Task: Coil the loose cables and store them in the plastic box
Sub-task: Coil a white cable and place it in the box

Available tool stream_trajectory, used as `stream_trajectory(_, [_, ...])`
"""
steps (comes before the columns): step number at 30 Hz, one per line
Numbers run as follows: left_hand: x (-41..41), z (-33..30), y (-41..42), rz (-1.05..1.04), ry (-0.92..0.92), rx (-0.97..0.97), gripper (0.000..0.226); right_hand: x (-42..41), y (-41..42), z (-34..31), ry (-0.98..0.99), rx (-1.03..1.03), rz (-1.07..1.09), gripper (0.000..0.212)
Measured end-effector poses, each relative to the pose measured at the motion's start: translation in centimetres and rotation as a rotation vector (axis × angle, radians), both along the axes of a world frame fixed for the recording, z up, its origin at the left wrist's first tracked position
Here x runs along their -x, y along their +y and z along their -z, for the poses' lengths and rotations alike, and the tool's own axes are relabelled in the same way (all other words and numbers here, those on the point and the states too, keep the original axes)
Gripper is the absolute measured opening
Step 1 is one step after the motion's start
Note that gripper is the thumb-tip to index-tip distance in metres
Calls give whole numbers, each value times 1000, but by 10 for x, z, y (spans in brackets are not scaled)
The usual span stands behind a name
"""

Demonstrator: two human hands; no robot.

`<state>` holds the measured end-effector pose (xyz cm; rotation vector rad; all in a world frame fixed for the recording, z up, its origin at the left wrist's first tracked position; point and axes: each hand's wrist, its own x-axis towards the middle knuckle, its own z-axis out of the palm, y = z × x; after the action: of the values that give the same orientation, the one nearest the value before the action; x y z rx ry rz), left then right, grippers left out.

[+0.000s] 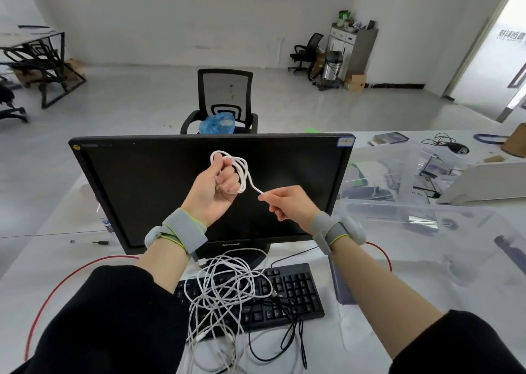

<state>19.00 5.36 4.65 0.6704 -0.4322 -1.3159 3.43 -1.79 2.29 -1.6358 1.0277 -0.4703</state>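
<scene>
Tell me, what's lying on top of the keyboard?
A tangle of white cables sprawls over the keyboard, with a black cable crossing its right half. They cover many keys, and the left arm hides the keyboard's left end.

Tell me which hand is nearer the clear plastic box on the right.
Right. The right hand pinches the white cable's tail just left of the plastic box; the left hand holds the coil farther left, before the monitor.
</scene>
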Motion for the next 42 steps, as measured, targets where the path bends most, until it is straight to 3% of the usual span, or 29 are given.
stream_trajectory(6, [-8,8,-4,-332,226,-89,34,-17,29,-7,289,511,-220,32])
stream_trajectory(8, [-5,9,0,-323,159,-77,30,-22,34,-11,364,560,-294,32])
stream_trajectory(10, [-2,11,2,-266,-44,-60,29,-25,36,-13,419,560,-340,30])
stream_trajectory(12, [-1,15,3,-252,-418,-78,30,-23,35,-15,417,551,-323,28])
stream_trajectory(16, [2,20,11,-226,-1158,-120,30,-17,32,-23,161,428,-113,19])
stream_trajectory(18, [3,21,14,-206,-1322,-136,26,-15,30,-28,0,328,-1,13])
stream_trajectory(22, [8,19,14,-142,-1462,-105,19,-14,26,-39,-202,114,113,10])
stream_trajectory(24, [10,20,14,-136,-1429,-132,21,-12,22,-42,-331,8,128,7])
stream_trajectory(26, [10,23,11,-140,-1275,-195,28,-9,15,-41,-399,-28,160,7])
stream_trajectory(30, [5,19,9,29,-522,-184,46,-2,5,-28,-200,9,171,19])
stream_trajectory(32, [2,13,12,139,-259,-138,53,1,4,-20,-108,-47,59,28])
stream_trajectory(34, [6,6,14,211,-189,-102,54,0,5,-15,-98,-148,-64,31])
stream_trajectory(37, [12,-1,15,249,-231,-103,50,-6,8,-16,-164,-247,-138,33])
stream_trajectory(42, [12,8,10,254,-326,-196,50,2,11,-20,-289,-168,-192,30])
